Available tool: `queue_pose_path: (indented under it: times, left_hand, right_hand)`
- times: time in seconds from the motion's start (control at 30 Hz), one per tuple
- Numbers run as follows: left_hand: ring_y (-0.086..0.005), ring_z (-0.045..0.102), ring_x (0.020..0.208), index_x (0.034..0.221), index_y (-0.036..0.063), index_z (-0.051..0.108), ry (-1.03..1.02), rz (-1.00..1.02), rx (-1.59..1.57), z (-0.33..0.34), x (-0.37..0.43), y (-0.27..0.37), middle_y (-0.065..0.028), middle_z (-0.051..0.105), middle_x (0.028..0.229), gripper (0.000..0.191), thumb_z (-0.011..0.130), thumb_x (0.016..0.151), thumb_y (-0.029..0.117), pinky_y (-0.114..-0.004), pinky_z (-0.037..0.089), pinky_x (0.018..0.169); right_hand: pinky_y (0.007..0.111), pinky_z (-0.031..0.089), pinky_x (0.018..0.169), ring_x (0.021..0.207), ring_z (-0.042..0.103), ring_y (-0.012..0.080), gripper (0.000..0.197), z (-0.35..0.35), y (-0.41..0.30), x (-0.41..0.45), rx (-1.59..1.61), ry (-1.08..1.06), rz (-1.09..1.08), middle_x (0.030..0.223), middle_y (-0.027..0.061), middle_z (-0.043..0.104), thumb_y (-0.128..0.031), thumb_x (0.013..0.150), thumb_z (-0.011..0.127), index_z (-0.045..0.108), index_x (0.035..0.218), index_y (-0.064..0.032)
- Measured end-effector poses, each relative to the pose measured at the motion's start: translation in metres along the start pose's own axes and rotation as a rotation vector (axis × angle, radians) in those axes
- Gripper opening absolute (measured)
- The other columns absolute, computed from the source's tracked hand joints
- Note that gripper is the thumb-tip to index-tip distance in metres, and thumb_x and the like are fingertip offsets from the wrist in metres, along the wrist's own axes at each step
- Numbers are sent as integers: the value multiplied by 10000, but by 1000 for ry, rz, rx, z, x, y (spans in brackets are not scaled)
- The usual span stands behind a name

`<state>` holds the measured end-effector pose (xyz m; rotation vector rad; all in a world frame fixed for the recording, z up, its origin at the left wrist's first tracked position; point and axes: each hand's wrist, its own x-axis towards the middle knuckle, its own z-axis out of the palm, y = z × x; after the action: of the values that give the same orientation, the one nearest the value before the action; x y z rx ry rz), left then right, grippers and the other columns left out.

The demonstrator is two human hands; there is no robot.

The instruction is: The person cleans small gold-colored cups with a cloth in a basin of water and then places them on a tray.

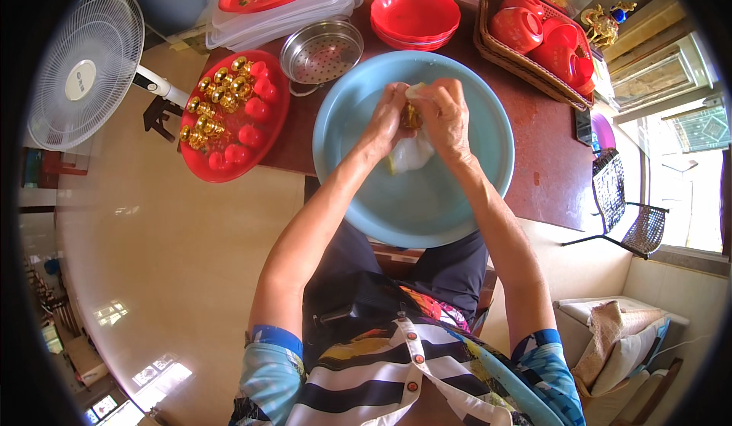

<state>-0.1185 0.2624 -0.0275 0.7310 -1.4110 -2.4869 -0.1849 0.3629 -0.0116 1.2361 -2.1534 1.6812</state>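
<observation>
Above a light blue plastic basin [412,214] of water, my two hands meet over a small gold ornament [412,117]. My left hand [392,114] steadies it from the left. A wet whitish cloth [413,150] hangs below the fingers, and my right hand [443,114] grips its upper part against the ornament. Most of the ornament is hidden by fingers and cloth. Left of the basin lies a red oval tray [220,168] with several shiny gold ornaments [229,97] and several small red cups [257,108].
A perforated steel steamer pan [322,54] stands behind the basin, near stacked red plates [415,14]. A wicker basket [486,31] of red bowls [517,28] is at the back right. A phone [583,125] lies at the table's right edge. An electric fan [86,71] stands left.
</observation>
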Motion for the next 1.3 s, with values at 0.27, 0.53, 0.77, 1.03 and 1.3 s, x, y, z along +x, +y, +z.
queue_pose_path:
  times: [0.27, 0.53, 0.77, 1.03, 1.3]
  left_hand:
    - [-161, 547, 758, 1051, 169, 455, 70, 56, -249, -5, -2, 3, -23, 540, 868, 315, 430, 903, 447, -331, 478, 598]
    - [-156, 533, 745, 1029, 174, 504, -12, 43, -181, -5, 1, -1, -16, 550, 894, 359, 433, 883, 494, -329, 433, 588]
    - [-121, 540, 769, 1014, 140, 475, 88, 67, -99, -15, 4, 10, -28, 555, 905, 397, 464, 865, 508, -281, 427, 526]
    - [-127, 557, 749, 994, 93, 505, -41, 181, -30, -4, -3, 13, -35, 586, 880, 365, 493, 869, 436, -278, 445, 582]
    - [-135, 541, 828, 1074, 51, 413, -29, 574, 564, -2, -4, 4, -49, 544, 921, 492, 697, 675, 5, -266, 470, 687]
  right_hand:
    - [360, 473, 700, 782, 546, 288, 109, -3, -4, -3, 35, -321, -120, 848, 119, 522, -4, 726, 587, 606, 829, -35]
    - [362, 478, 657, 765, 558, 312, 124, -5, 2, -4, 39, -48, 3, 856, 147, 523, 7, 740, 578, 575, 864, -7]
    - [345, 464, 665, 738, 551, 283, 143, -8, 3, -3, 63, -258, -79, 813, 124, 525, 12, 718, 601, 604, 859, -12]
    - [211, 425, 541, 640, 501, 62, 101, -29, 7, 11, 803, 1, 652, 723, 6, 568, -139, 836, 596, 597, 851, -38]
    - [247, 453, 662, 716, 551, 109, 163, -22, 8, 6, 340, -194, 489, 775, 54, 603, -141, 808, 621, 616, 885, 3]
